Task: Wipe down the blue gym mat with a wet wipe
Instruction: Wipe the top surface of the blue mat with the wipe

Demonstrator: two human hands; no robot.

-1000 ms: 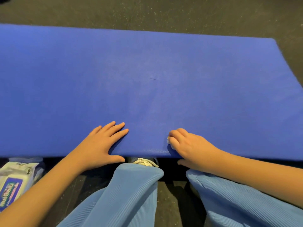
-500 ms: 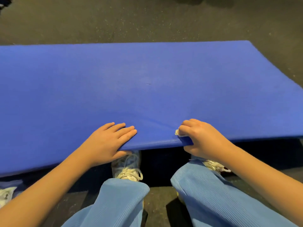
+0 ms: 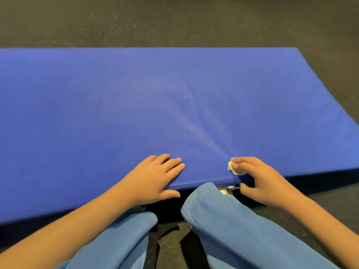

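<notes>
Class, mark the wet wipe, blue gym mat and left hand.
wet wipe (image 3: 233,168), head view, white wad beside the fingertips.
blue gym mat (image 3: 136,103), head view, bare top surface.
left hand (image 3: 153,177), head view, back of hand.

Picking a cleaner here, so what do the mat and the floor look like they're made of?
Mat: likely foam under a smooth blue vinyl-like cover; it creases toward the right hand gripping its edge. Floor: dark, matte, pale-flecked, probably rubber.
</notes>
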